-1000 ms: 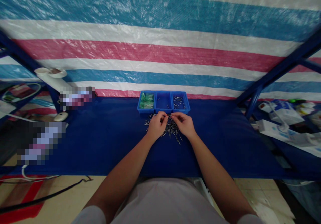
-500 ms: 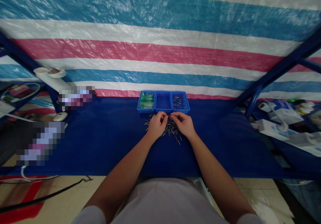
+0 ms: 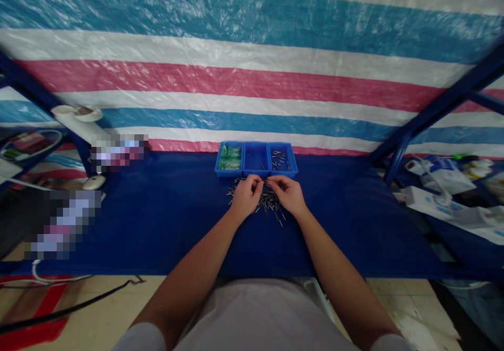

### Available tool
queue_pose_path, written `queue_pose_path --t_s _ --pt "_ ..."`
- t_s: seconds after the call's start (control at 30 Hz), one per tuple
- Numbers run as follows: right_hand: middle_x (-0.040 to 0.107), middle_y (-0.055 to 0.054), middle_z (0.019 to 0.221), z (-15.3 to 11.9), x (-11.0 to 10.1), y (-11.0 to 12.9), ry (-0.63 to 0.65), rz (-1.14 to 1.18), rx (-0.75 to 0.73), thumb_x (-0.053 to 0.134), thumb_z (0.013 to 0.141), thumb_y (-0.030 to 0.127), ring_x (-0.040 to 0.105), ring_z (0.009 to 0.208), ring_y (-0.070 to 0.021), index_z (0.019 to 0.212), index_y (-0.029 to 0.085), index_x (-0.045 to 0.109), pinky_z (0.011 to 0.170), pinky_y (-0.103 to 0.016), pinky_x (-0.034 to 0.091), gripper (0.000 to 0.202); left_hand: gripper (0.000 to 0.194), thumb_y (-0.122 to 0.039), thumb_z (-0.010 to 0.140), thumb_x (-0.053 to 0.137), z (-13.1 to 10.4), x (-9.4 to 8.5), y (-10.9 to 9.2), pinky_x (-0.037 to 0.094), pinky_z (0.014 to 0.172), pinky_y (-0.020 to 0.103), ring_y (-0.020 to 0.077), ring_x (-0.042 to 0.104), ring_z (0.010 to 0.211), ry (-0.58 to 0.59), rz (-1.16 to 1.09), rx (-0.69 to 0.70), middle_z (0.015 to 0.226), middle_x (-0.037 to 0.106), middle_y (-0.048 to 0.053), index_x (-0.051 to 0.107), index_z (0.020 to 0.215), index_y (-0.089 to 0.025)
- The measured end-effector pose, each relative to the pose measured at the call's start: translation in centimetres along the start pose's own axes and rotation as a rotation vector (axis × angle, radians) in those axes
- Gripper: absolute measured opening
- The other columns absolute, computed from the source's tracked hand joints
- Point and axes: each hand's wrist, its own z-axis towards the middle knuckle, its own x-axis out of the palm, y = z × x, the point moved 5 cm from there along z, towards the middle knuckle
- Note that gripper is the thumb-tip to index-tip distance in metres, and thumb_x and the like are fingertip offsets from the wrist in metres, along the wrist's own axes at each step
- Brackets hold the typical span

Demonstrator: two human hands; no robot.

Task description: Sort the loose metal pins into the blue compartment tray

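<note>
Over a loose pile of thin dark metal rods (image 3: 269, 202) on the blue table, my two hands work close together. Fingers and thumb of my left hand (image 3: 248, 194) are pinched on one end of a thin metal rod (image 3: 265, 181). My right hand (image 3: 289, 192) pinches the other end of it. The rod is too small to name more exactly. Just beyond stand three blue bins in a row: the left bin (image 3: 229, 173) holds green-and-clear packets, the middle bin (image 3: 256, 158) a few small rods, the right bin (image 3: 284, 174) several rods.
The blue table (image 3: 165, 209) stretches to both sides. A striped plastic sheet (image 3: 252, 86) hangs behind it. Blue metal posts rise left and right. At the right side lie white boxes (image 3: 429, 204) and a cable; a white mouse-like object (image 3: 94, 183) rests at the left edge.
Almost nothing differs. Both hands keep the same pinch over the pile, and the bins and rods look unmoved.
</note>
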Motion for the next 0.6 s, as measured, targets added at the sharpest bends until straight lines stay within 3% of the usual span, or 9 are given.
queue_pose_path --t_s 0.6 --pt "0.072 -0.006 0.084 0.00 -0.08 0.20 -0.008 -0.024 0.001 0.064 0.078 0.036 0.065 0.071 -0.0186 0.091 0.020 0.071 0.068 -0.032 0.052 0.022 0.016 -0.032 0.090 0.046 -0.02 0.08 0.03 0.039 0.060 0.024 0.0121 0.052 0.060 0.004 -0.003 0.013 0.063 0.054 -0.003 0.057 0.091 -0.020"
